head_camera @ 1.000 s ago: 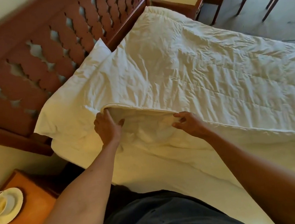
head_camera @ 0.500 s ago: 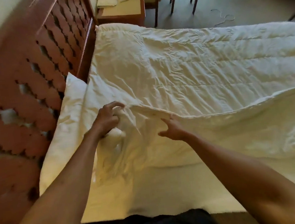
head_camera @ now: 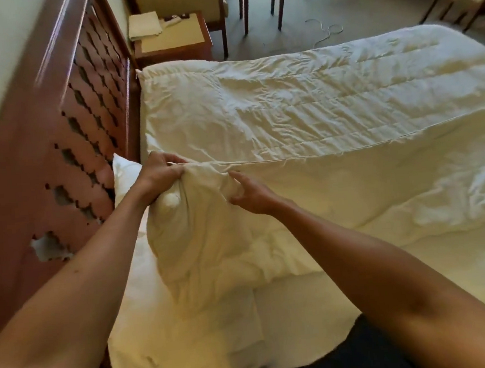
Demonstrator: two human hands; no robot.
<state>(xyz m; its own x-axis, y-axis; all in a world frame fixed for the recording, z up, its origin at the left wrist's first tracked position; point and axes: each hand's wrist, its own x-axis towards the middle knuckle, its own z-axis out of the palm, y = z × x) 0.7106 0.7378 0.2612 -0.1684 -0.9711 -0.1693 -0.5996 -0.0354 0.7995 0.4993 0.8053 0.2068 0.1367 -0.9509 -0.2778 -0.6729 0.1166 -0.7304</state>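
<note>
I see my left grip [head_camera: 158,173] clamped round the bunched corner of the duvet [head_camera: 316,104], which is held up at the near side of the bed [head_camera: 305,310], just beside the pillow [head_camera: 124,173] and the headboard [head_camera: 69,125]. My right grip [head_camera: 251,194] pinches a fold of that same corner, close to the left one. The rest of the duvet lies spread across the bed.

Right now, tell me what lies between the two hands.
In the head view, a bunched fold of the duvet spans the stretch between the left hand and the right hand; both grip it.
</note>
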